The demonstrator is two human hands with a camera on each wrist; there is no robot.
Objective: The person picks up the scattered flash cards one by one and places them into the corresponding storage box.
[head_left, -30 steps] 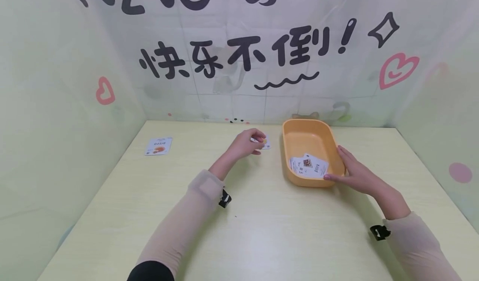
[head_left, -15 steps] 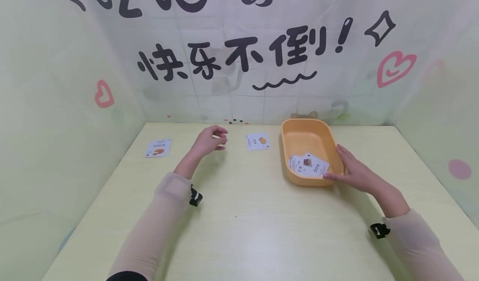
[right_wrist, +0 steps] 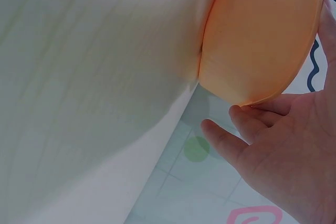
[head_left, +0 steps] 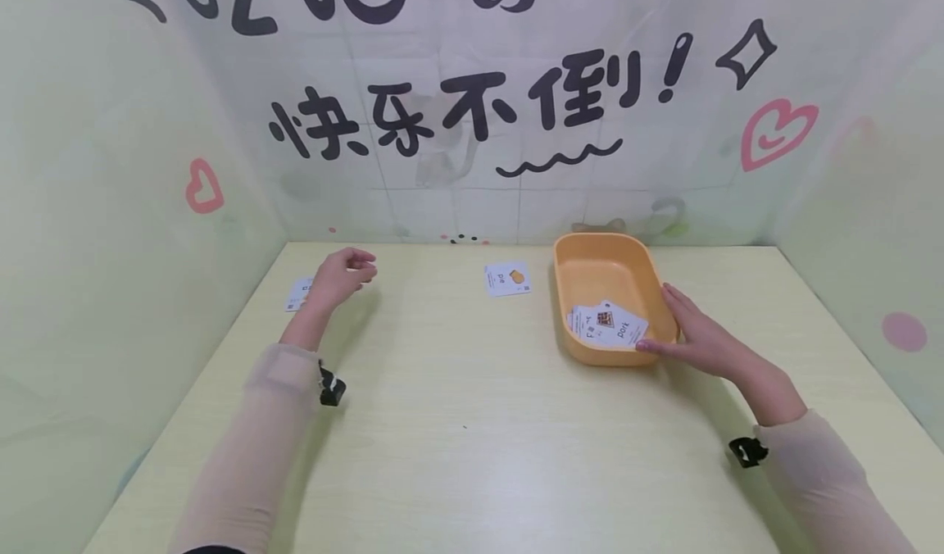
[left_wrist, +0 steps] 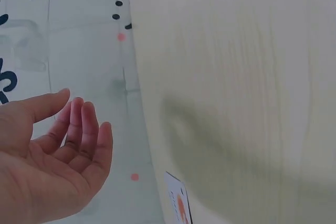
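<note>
My left hand (head_left: 341,279) hovers over the far left of the table, its fingers loosely bent and holding nothing. It partly covers the pizza card (head_left: 297,294), whose corner shows below the hand in the left wrist view. A white pie card (head_left: 507,279) lies flat at the back, left of the orange plastic basket (head_left: 606,247). My right hand (head_left: 704,341) grips the basket's near right corner, with the thumb at the front rim and the fingers along the outer side. Several picture cards (head_left: 608,324), one reading "pork", lie overlapped in the basket's near end.
The pale wooden table (head_left: 472,456) meets a printed cloth backdrop (head_left: 332,193) behind, with similar panels at left and right. A black camera strap piece (head_left: 748,452) sits at the right wrist, and another strap piece (head_left: 332,386) at the left.
My left hand has left the pie card and swept left across the back of the table to the pizza card. My right hand and the basket have stayed in place.
</note>
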